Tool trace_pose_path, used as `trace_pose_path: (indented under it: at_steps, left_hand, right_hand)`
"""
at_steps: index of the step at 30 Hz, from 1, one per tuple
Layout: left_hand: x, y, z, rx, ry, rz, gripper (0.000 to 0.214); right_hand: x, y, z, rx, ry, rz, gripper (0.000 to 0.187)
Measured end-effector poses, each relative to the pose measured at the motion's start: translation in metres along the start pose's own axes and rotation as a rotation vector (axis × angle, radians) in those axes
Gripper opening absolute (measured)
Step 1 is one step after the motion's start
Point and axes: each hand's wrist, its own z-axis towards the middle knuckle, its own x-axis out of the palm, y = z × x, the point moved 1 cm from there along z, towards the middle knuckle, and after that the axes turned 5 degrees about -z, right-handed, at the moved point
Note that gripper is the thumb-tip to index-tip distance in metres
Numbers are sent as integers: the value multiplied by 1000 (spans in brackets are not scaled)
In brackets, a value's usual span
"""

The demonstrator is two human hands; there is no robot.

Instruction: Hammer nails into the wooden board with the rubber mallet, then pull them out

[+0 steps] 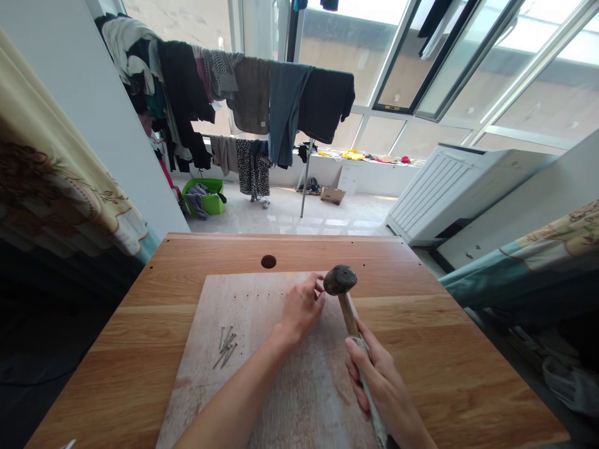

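My right hand (377, 371) is wrapped round the handle of a hammer (340, 280) with a dark, rounded head and a wooden shaft. The hammer's head is up, just right of my left hand (304, 304). That hand is over the far part of a worn whitish board (299, 399), its fingertips drawn together near the board's far right corner. What they pinch, if anything, is hidden behind the fingers and the hammer head. Several loose nails (226, 346) lie in a small pile on the board, left of my left forearm. A row of small dark holes runs along the board's far side.
Under the board is a wooden table (449, 355) with a round hole (268, 261) near its far edge. Beyond it stand a laundry rack (305, 178) hung with clothes, a green basket (215, 204) and a white cabinet-like unit (435, 187). Curtains (107, 206) hang at both sides.
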Motion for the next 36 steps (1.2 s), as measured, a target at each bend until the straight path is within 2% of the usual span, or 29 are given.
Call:
trace_pose_path:
  at_steps: [6, 16, 21, 26, 29, 32, 36]
  left_hand:
    - [-1, -1, 0, -5, 0, 19, 35]
    - [1, 0, 0, -12, -13, 63, 32]
    - [1, -3, -2, 7, -37, 69, 34]
    - [1, -5, 0, 14, -107, 31, 30]
    - [-17, -12, 5, 26, -143, -26, 22]
    - [-57, -22, 5, 50, -96, 60, 12]
    - [-123, -28, -18, -39, 150, 387, 8]
  right_hand:
    - [-1, -7, 0, 24, 2, -15, 86]
    - [-6, -25, 0, 41, -80, 50, 83]
    - [-5, -37, 4, 39, -116, -8, 84]
    - [-5, -37, 6, 48, -117, 6, 82]
    - [-4, -35, 6, 43, -114, -10, 80]
    - [-3, -35, 5, 26, -105, -60, 77]
    - [-2, -34, 5, 33, -106, -76, 80]
